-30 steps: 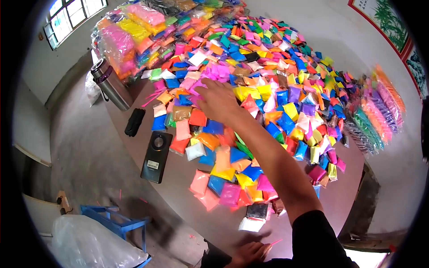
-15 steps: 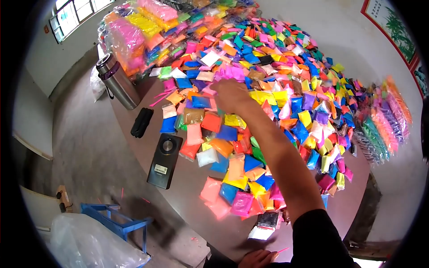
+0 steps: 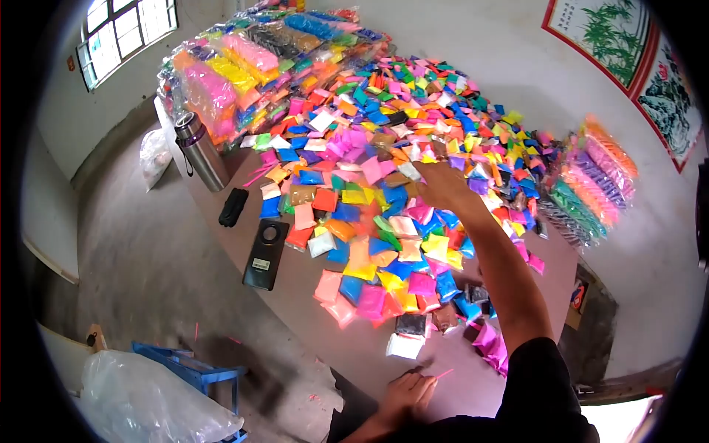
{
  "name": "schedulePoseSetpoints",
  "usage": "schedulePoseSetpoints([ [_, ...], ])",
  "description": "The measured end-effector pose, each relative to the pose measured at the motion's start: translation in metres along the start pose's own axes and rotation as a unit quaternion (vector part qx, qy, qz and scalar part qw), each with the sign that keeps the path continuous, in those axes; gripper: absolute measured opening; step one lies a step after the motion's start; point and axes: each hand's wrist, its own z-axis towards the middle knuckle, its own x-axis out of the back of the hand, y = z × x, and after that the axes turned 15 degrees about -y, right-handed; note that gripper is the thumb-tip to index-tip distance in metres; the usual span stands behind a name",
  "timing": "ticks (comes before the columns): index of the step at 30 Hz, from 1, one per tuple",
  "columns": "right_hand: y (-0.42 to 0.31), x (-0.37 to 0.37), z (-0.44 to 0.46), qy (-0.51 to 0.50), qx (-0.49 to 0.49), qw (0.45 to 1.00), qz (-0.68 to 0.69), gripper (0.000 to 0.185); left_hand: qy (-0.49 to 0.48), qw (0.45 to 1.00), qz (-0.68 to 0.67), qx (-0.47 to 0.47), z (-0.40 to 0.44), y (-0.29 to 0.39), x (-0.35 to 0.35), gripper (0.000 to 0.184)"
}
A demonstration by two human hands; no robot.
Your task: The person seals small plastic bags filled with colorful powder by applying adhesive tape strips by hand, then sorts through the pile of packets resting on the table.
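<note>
My right hand (image 3: 441,186) reaches across the table into a wide pile of small coloured packets (image 3: 358,196). Its fingers are curled down among them, beside a whitish packet (image 3: 408,171); what lies under the fingertips is hidden. Near the table's front edge rests my left hand (image 3: 408,391), closed, with a thin pink strip (image 3: 444,374) sticking out of its fingers. Just beyond it lie a white packet (image 3: 405,345) and a black packet (image 3: 410,324). A shiny magenta packet or bag (image 3: 490,347) sits under my right forearm.
Left on the table (image 3: 310,325) are a steel flask (image 3: 204,156), a black case (image 3: 233,207) and a dark phone-like device (image 3: 266,255). Large bagged bundles (image 3: 221,81) stand behind; more bundles (image 3: 591,181) lie right. A blue stool (image 3: 188,369) and a plastic bag (image 3: 151,402) are on the floor.
My right hand has moved right and nearer over the pile, away from the pink packets. The view has shifted, so more of my left hand and the magenta packet or bag show.
</note>
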Motion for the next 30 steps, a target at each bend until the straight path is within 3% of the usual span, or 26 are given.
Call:
schedulePoseSetpoints([
  [2,0.019,-0.013,-0.019,0.136,0.073,0.986,0.057,0.042,0.016,0.993,-0.105,0.045,-0.014,-0.011,-0.04,0.009],
  [3,0.025,-0.015,-0.026,0.138,0.066,0.987,0.055,0.042,0.013,0.993,-0.108,0.039,-0.016,-0.01,-0.043,0.009],
  [6,0.038,-0.015,-0.053,0.275,0.116,0.935,0.191,0.032,-0.024,0.988,-0.124,0.091,-0.022,-0.009,-0.05,0.012],
  [7,0.044,-0.021,-0.062,0.257,0.097,0.933,0.232,0.035,0.002,0.987,-0.125,0.097,-0.022,-0.009,-0.053,0.013],
  [8,0.039,-0.014,-0.08,0.207,0.064,0.905,0.366,0.035,0.028,0.986,-0.126,0.102,-0.023,-0.009,-0.055,0.014],
  [9,0.032,-0.007,-0.101,0.152,0.029,0.856,0.494,0.036,0.026,0.987,-0.126,0.098,-0.023,-0.008,-0.055,0.014],
  [10,0.032,-0.012,-0.117,0.149,0.078,0.782,0.601,0.04,0.029,0.988,-0.116,0.098,-0.022,-0.007,-0.055,0.014],
  [11,0.021,-0.008,-0.139,0.132,0.035,0.728,0.671,0.049,0.033,0.989,-0.107,0.098,-0.021,-0.006,-0.054,0.015],
  [13,0.02,-0.025,-0.169,0.083,0.001,0.639,0.765,0.062,0.053,0.994,-0.057,0.072,-0.017,-0.011,-0.058,0.015],
  [15,0.008,-0.041,-0.21,0.068,0.018,0.515,0.854,0.069,0.072,0.996,-0.006,0.048,-0.016,-0.007,-0.055,0.017],
  [17,-0.004,-0.069,-0.256,0.056,0.091,0.485,0.868,0.059,0.059,0.997,-0.011,0.058,-0.016,0.0,-0.05,0.019],
  [18,-0.014,-0.077,-0.277,0.06,0.134,0.498,0.855,0.055,0.055,0.997,-0.011,0.058,-0.016,0.002,-0.048,0.019],
  [19,-0.024,-0.094,-0.297,0.092,0.064,0.506,0.855,0.045,0.058,0.996,0.016,0.062,-0.015,0.005,-0.047,0.019],
  [21,-0.038,-0.115,-0.337,0.081,0.049,0.481,0.872,0.037,0.055,0.996,0.04,0.064,-0.014,0.006,-0.046,0.021],
  [25,-0.067,-0.146,-0.395,0.078,0.02,0.462,0.883,0.039,0.034,0.993,0.063,0.099,-0.013,0.01,-0.043,0.016],
  [30,-0.091,-0.206,-0.428,0.098,-0.076,0.467,0.875,0.028,0.044,0.988,0.079,0.122,-0.012,0.015,-0.046,0.016],
])
